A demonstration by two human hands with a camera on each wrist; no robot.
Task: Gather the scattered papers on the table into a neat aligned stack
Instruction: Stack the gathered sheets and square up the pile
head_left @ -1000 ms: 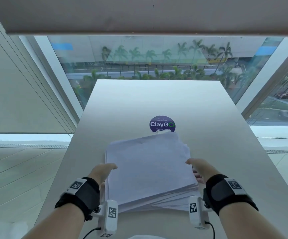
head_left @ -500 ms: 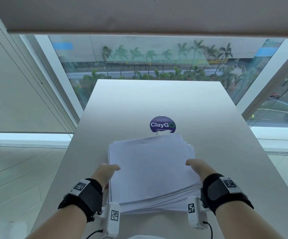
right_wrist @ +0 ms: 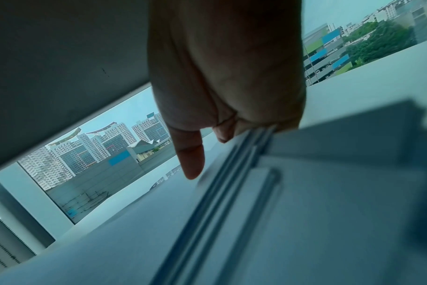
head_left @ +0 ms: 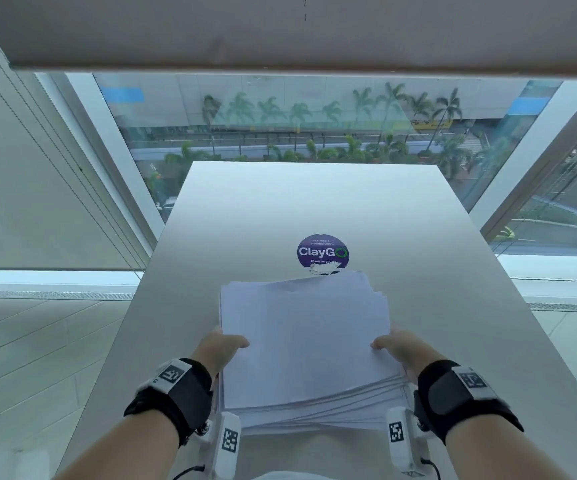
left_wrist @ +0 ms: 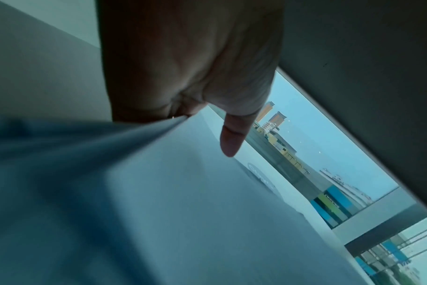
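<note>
A thick stack of white papers (head_left: pixel 304 341) lies on the grey table (head_left: pixel 280 209) in front of me, its sheets still fanned at the near and right edges. My left hand (head_left: pixel 223 344) grips the stack's left side, thumb on top and fingers hidden below. My right hand (head_left: pixel 392 346) grips the right side the same way. In the left wrist view the left hand (left_wrist: pixel 195 86) pinches the paper stack (left_wrist: pixel 159 192) at its edge. The right wrist view has the right hand (right_wrist: pixel 227 77) clamped on the offset layers of the stack (right_wrist: pixel 305 192).
A round purple ClayGo sticker (head_left: pixel 322 250) with a torn bit of tape sits on the table just beyond the stack. A window with a lowered blind (head_left: pixel 280 29) stands past the table's far edge. Tiled floor (head_left: pixel 38 358) lies to both sides.
Both hands have pressed slightly inward on the stack's sides. The stack has turned from a tilted lie to squarer with the table, and its left edge has shifted right.
</note>
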